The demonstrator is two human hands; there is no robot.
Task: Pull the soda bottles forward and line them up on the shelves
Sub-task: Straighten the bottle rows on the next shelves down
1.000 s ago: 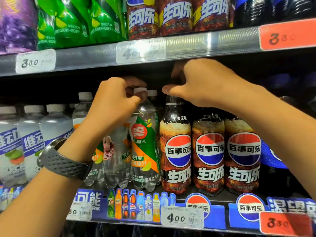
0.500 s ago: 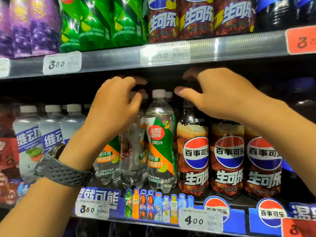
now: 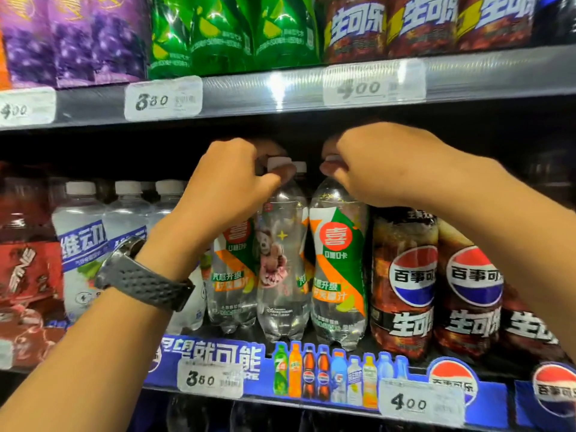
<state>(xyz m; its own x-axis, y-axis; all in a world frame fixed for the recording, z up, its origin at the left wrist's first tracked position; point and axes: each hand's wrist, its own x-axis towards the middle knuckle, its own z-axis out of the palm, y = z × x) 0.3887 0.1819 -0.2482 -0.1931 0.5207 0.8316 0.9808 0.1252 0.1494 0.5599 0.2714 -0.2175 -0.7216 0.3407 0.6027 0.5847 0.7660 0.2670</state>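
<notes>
**Loc.:** mid shelf [image 3: 218, 357], blue promo strip and price tags along front edge.

**Containers, L to R:**
- Red-label bottles [image 3: 25, 269], dark drink.
- White-cap bottles w/ blue labels [image 3: 81, 244], pale contents.
- Clear soda bottles w/ green-orange labels, colourless liquid.
- Pepsi cola bottles [image 3: 405, 285], dark brown liquid up to the neck.
- Upper shelf [image 3: 249, 92]: purple bottles [image 3: 71, 39], green bottles [image 3: 218, 32], more cola at R.

**Task items:**
- Centre clear bottle [image 3: 280, 275], cartoon print facing out.
- Right clear bottle [image 3: 338, 266], red logo facing out.
- Both upright, long axis vertical, caps up, bases near shelf front, side by side.
- Third clear bottle [image 3: 232, 275] partly hidden behind left wrist.

**Hands:**
- Left hand [image 3: 230, 185] is above the centre clear bottle, thumb and fingers pinching a white cap. Prob. that bottle's own, since a 2nd cap sits just behind.
- Right hand [image 3: 389, 166] is over the right clear bottle, fingers curled round its cap. Forearm crosses in front of the cola tops.
- Hands apart, one bottle each.
- Black watch [image 3: 146, 282] on left wrist.
</notes>
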